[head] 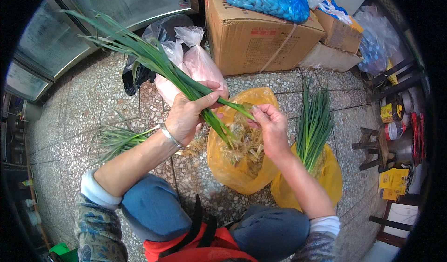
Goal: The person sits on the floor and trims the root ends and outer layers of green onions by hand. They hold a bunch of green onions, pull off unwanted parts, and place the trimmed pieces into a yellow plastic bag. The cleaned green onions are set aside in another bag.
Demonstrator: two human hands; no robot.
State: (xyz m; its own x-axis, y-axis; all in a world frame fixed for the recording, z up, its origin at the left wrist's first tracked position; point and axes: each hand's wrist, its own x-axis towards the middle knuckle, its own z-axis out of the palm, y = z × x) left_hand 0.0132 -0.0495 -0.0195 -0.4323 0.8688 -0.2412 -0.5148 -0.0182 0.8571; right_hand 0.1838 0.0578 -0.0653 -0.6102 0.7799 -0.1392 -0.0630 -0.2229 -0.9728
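My left hand (pixel 192 113) is closed around a bunch of long green garlic stalks (pixel 157 61), whose leafy tops point to the upper left. My right hand (pixel 270 125) pinches the lower end of one stalk between thumb and fingers. Below both hands an open yellow plastic bag (pixel 241 181) holds dry roots and peelings (pixel 249 146). To its right, more green stalks (pixel 314 125) rest in a second yellow plastic bag (pixel 331 178). A smaller pile of stalks (pixel 120 141) with pale roots lies on the floor, partly behind my left forearm.
Tied bags of pink contents (pixel 202 64) stand before a large cardboard box (pixel 265 42). A blue bag (pixel 265 0) lies on that box. Glass-fronted cabinets (pixel 52 42) are at the upper left. A small wooden stool (pixel 379 148) stands at the right on the speckled tile floor (pixel 77 111).
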